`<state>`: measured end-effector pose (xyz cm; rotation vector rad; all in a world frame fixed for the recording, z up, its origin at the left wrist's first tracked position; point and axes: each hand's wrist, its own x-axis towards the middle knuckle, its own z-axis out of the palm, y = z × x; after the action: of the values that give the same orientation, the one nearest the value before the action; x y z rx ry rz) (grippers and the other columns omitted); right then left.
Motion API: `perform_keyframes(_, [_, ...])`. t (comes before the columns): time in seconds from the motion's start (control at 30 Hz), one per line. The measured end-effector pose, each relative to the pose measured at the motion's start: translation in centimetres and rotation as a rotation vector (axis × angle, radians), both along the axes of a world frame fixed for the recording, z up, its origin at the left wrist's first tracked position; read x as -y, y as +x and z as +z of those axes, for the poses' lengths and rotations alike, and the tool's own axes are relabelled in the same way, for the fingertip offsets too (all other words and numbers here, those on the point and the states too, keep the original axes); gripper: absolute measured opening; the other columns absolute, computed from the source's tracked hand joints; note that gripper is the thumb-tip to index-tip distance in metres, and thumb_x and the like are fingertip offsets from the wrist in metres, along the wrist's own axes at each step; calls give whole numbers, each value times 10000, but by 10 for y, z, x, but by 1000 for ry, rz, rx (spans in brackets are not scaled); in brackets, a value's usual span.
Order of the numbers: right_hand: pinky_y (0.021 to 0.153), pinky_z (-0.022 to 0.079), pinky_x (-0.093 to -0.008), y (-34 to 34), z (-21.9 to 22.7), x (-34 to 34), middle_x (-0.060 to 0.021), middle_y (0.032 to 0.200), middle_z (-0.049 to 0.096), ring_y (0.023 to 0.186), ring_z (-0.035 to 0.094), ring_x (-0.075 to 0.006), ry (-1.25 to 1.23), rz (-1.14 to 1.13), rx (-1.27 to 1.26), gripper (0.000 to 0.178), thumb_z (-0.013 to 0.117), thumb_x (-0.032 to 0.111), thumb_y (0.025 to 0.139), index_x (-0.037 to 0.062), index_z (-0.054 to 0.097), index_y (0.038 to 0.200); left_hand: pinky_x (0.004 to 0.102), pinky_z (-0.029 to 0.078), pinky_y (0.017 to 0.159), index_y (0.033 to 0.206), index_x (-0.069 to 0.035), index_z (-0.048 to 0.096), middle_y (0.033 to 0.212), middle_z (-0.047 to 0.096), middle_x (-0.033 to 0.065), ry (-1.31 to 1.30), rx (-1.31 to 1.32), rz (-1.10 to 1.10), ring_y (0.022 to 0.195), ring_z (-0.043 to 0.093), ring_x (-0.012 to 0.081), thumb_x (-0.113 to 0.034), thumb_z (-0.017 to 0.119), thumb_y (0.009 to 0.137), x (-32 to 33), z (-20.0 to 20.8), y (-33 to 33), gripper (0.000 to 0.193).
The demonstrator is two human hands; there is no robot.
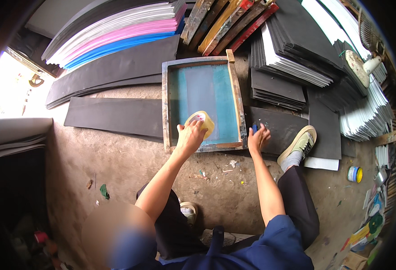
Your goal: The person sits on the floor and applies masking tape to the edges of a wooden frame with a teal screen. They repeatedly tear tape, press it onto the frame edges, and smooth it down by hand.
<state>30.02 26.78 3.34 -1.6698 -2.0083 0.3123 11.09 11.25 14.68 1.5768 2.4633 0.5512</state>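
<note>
My left hand (190, 138) is closed on a roll of yellowish clear packing tape (209, 128). It holds the roll over the near part of a screen-printing frame (165, 96). The frame has worn wooden sides, and its mesh (222, 101) is teal with a paler grey-blue band down the middle. Just beyond the frame's right side, my right hand (259, 140) is closed on a small blue object (254, 128). Most of that object is hidden by the fingers, so its kind does not show. Under the right hand lies a dark sheet (279, 130).
Long black sheets (112, 114) lie left of the frame, below stacked white, pink and blue sheets (121, 38). More wooden frames (225, 27) lean behind. Black and white sheet stacks (297, 58) stand at right, near a fan (366, 67). A yellow-and-blue tub (354, 174) sits on the floor.
</note>
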Motion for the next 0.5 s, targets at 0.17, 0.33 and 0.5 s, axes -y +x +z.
perform_keyframes(0.17, [947, 329, -384, -57, 43, -7, -94, 1124, 553, 1107, 442, -280, -92, 801, -475, 417, 625, 190, 828, 80, 482, 1204, 406, 311, 748, 995, -60, 573, 919, 596, 70, 60, 5, -16, 920, 567, 227, -259, 543, 854, -9, 6, 3, 246])
perform_keyframes(0.33, [915, 357, -343, -82, 60, 2, -53, 994, 608, 954, 463, -204, -531, 783, -616, 220, 646, 250, 813, 69, 646, 938, 418, 312, 754, 1026, -59, 584, 934, 606, 71, 67, 36, -5, 918, 568, 225, -268, 553, 845, -7, 18, 3, 278])
perform_keyframes(0.5, [873, 364, -359, -90, 99, 20, -33, 850, 631, 898, 493, -204, -388, 752, -492, 185, 669, 264, 782, 90, 657, 843, 460, 338, 816, 1026, -23, 522, 797, 604, 163, 121, 280, -122, 887, 577, 306, -296, 504, 891, 16, 14, -26, 305])
